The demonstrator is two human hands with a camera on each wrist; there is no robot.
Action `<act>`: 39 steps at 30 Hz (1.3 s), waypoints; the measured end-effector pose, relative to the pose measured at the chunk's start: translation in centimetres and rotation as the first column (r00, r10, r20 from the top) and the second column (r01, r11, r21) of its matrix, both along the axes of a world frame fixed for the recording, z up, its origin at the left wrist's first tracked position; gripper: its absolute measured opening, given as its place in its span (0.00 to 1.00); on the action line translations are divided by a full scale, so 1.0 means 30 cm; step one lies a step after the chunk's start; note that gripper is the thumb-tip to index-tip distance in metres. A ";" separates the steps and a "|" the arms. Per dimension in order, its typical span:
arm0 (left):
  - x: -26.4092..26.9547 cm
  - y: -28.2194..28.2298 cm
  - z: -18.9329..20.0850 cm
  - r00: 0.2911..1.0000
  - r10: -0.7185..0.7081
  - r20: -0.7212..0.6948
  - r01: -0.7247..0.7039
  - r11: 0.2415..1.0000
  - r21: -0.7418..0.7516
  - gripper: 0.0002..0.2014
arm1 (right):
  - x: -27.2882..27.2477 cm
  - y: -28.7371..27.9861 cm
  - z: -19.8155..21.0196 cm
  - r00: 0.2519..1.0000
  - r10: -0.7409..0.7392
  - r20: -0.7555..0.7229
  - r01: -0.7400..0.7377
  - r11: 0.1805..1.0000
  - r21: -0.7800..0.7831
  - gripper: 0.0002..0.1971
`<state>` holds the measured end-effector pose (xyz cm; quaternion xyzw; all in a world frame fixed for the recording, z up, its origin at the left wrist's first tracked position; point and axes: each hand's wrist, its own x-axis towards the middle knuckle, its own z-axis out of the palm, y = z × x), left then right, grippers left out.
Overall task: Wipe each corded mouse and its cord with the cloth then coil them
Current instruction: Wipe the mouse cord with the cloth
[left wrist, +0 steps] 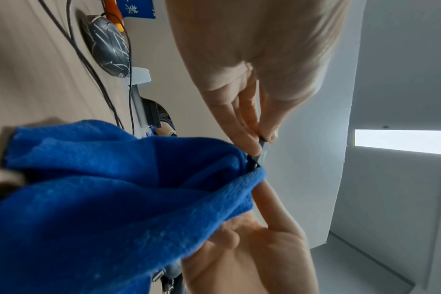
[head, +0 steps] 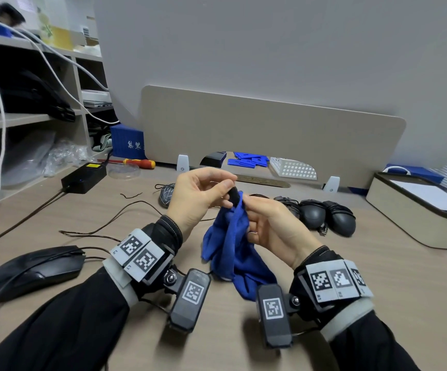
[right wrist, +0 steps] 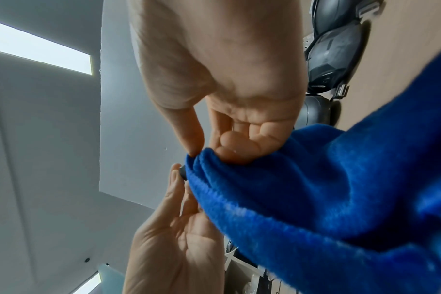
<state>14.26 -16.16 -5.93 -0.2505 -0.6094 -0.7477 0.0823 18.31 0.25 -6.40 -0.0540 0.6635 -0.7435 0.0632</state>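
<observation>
Nearest the desk's front-left corner lies a glossy black corded mouse [head: 32,269], its thin dark cord [head: 94,231] looping loosely across the pale wood-grain desk [head: 377,277] toward the middle. Above the desk's centre, the left hand [head: 198,196] pinches the small black plug end of the cord [head: 233,195] between thumb and fingertips. Just beside it, the right hand [head: 270,226] grips a soft blue fleece cloth [head: 230,250] bunched around the cord right below the plug, the rest of the cloth hanging down toward the desk. Farther back on the right, three dark grey mice with cords already wound round them [head: 321,214] sit side by side. Behind the left hand rests a black mouse with a pale cracked-line pattern [head: 166,195]. Along the far edge stand a red-and-yellow screwdriver [head: 136,163] and a beige divider panel [head: 270,129].
</observation>
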 end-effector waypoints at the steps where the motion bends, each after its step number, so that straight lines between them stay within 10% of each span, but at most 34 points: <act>1: 0.001 0.001 0.001 1.000 -0.002 -0.005 0.002 1.000 -0.009 0.08 | 0.001 0.000 0.000 1.000 0.021 -0.009 -0.021 1.000 0.012 0.10; 11: 0.006 -0.008 0.012 0.992 -0.092 0.092 0.096 0.995 -0.035 0.03 | -0.014 0.025 -0.004 0.973 -0.178 -0.149 0.179 0.984 -0.007 0.08; 39: 0.001 0.006 -0.006 0.987 0.013 -0.157 -0.049 0.974 -0.223 0.13 | -0.005 0.024 -0.001 0.958 -0.110 -0.265 0.161 0.970 0.182 0.07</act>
